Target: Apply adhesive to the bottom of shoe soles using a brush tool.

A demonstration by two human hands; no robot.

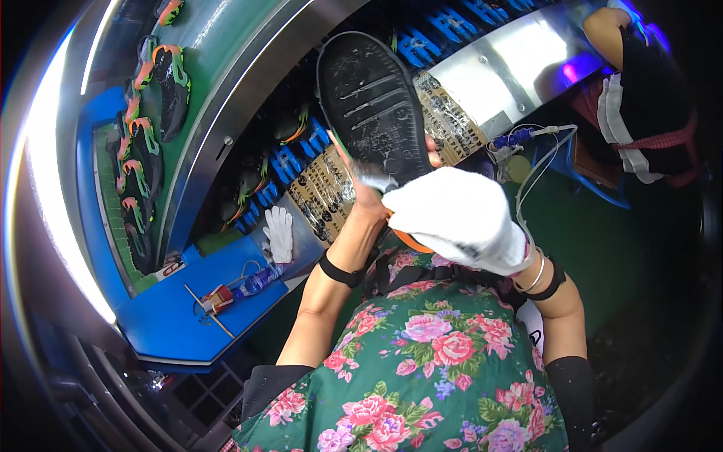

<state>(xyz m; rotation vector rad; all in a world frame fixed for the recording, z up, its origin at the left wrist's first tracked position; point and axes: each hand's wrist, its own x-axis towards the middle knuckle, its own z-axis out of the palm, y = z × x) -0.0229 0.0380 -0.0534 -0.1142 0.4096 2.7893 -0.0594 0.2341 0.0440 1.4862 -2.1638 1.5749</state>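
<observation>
A black shoe (369,105) is tilted up in front of me with its dark, grooved underside facing me. My left hand (364,188), bare, grips it near the heel. Its thumb lies along the left edge, and fingertips show at the right edge. My right hand (456,218), in a white glove, is closed beside the heel end; its fingers are hidden by the glove's bulk. A blurred, shiny greyish thing (379,179) lies between the hands, too smeared to name. Under the white glove an orange rim (408,236) curves out; I cannot tell what it belongs to.
Orange-and-green shoes (139,169) line a green belt at left behind a metal rail (215,124). Blue racks (418,49) run beyond. A white glove (279,233) and a blue bottle (257,281) lie at the blue table (169,316). Another person's arm (605,36) shows at right.
</observation>
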